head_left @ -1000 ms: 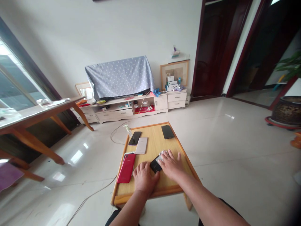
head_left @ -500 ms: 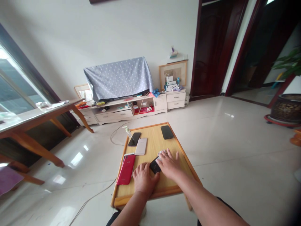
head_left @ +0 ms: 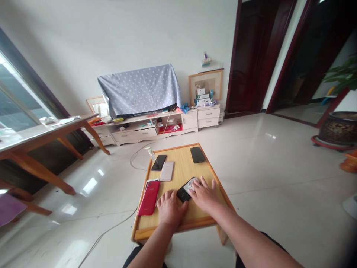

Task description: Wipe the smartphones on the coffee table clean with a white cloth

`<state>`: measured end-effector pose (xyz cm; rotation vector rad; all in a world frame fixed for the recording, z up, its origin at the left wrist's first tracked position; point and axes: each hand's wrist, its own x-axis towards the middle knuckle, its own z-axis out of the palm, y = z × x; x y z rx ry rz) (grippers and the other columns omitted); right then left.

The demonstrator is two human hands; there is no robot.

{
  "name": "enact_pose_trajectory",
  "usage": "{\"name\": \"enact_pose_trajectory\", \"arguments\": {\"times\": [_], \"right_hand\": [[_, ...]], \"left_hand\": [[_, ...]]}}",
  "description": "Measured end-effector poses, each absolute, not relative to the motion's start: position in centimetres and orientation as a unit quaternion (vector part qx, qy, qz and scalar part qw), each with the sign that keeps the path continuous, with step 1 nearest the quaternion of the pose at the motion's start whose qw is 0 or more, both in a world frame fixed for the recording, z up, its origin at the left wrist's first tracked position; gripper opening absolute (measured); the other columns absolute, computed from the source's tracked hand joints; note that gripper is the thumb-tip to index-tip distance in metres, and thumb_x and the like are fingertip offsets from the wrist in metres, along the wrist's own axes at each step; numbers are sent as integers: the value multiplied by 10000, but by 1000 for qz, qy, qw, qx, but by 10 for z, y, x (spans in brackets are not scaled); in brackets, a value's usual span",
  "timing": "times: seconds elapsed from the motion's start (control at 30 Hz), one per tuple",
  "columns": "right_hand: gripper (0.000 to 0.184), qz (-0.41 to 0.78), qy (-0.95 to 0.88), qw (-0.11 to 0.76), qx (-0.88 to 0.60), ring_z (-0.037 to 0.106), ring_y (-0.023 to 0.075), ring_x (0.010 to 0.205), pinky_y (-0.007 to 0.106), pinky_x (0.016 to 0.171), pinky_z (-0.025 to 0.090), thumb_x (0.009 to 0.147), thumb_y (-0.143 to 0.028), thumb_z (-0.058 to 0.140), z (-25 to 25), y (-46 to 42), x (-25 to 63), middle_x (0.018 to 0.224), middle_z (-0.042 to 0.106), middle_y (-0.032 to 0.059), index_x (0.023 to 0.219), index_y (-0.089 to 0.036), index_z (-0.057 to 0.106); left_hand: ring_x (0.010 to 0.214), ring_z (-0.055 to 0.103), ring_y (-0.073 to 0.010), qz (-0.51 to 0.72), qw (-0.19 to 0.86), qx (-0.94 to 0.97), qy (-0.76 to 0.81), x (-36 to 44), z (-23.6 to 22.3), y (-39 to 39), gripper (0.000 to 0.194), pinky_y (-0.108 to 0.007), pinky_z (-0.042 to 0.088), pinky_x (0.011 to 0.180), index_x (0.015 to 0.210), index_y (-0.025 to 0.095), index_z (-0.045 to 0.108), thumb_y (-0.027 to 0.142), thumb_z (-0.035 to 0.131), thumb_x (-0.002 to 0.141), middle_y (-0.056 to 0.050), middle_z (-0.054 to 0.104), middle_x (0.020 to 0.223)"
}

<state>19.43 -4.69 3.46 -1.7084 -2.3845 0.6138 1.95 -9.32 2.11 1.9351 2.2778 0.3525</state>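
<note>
A black phone (head_left: pixel 183 195) lies at a slant on the small wooden table (head_left: pixel 181 160) in front of me. My left hand (head_left: pixel 170 208) steadies its near left edge, with thumb and fingers around that corner. My right hand (head_left: pixel 205 193) presses a crumpled white wipe (head_left: pixel 190 183) onto the phone's upper part; the fingertips are on the wipe, and other fingers are spread. To the left, a red phone (head_left: pixel 149 197) rests over a white phone (head_left: pixel 152 181), mostly covered. Farther back lie a pale pink phone (head_left: pixel 166 171) and a dark phone (head_left: pixel 159 162).
Another black phone (head_left: pixel 197 155) lies at the table's far right. A clear pump bottle (head_left: pixel 151 153) stands at its far left corner. A cable (head_left: pixel 106 231) runs over the floor. Beyond are a low white cabinet (head_left: pixel 189 122) and, leftward, a taller wooden table (head_left: pixel 50 134).
My right hand has shifted slightly right and down with the wipe, so more of the black phone's upper end shows. My left hand stays at its edge. The view has tilted slightly.
</note>
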Motion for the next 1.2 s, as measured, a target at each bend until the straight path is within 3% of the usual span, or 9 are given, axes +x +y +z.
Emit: {"name": "enact_pose_trajectory", "arguments": {"times": [0.17,0.3,0.43,0.53,0.67,0.8,0.87,0.93,1.2], "right_hand": [[667,233,-844,99,-473,96,307,1529,638,1151,-148,1006,-638,109,30,-82,180,1602,347,16,1529,-329,385],[623,207,-815,94,-533,93,318,1528,663,1144,-124,1018,-600,143,27,-66,197,1600,356,21,1517,-331,401],[617,162,-761,92,-621,106,345,1520,698,1131,-83,1020,-550,216,20,-41,217,1588,370,103,1508,-232,420],[663,156,-762,101,-620,139,346,1515,654,1157,-67,1002,-570,286,14,-45,216,1578,366,166,1499,-155,429],[563,165,-796,143,-564,242,319,1491,596,1181,-58,967,-527,431,14,-59,211,1547,421,165,1392,-179,556],[289,182,-787,190,-558,476,271,1345,520,1185,125,935,-346,510,25,-53,222,1429,580,75,1140,-267,697],[227,189,-777,204,-564,580,243,1213,424,1123,279,914,-290,527,29,-46,228,1279,678,63,1031,-256,719],[215,187,-776,212,-564,615,237,1146,359,1054,356,884,-253,556,31,-41,232,1185,714,72,1019,-236,722],[400,163,-767,244,-571,561,288,1254,382,1072,358,841,-128,506,27,-44,224,1317,652,131,1187,-193,696]], "left_hand": [[1308,446,-275,121,72,649,748,14,16,-93,509,-431,270,1114,1324,304,551,453,583,838,-61,543,1413],[1324,433,-285,121,61,645,752,18,18,-93,544,-430,261,1122,1311,292,565,544,585,830,-69,543,1411],[1316,439,-280,120,52,641,757,22,20,-93,560,-430,251,1125,1309,285,572,533,613,808,-71,553,1404],[1321,433,-283,124,55,637,759,21,19,-92,563,-434,234,1132,1309,278,577,522,621,803,-77,549,1412],[1309,442,-294,136,62,638,755,21,17,-92,567,-442,227,1129,1300,268,587,529,620,798,-83,548,1410],[1310,447,-286,135,52,635,759,22,15,-91,564,-430,240,1119,1299,272,582,509,626,789,-77,546,1409],[1311,450,-286,131,46,628,766,22,14,-90,565,-422,258,1106,1288,270,582,497,635,773,-80,546,1406],[1306,459,-294,123,46,617,776,23,15,-87,570,-415,288,1081,1271,266,581,488,643,749,-81,549,1399],[1176,545,-328,153,55,600,783,29,26,-74,520,-388,388,932,1076,205,571,412,697,615,-121,637,1182]]}}
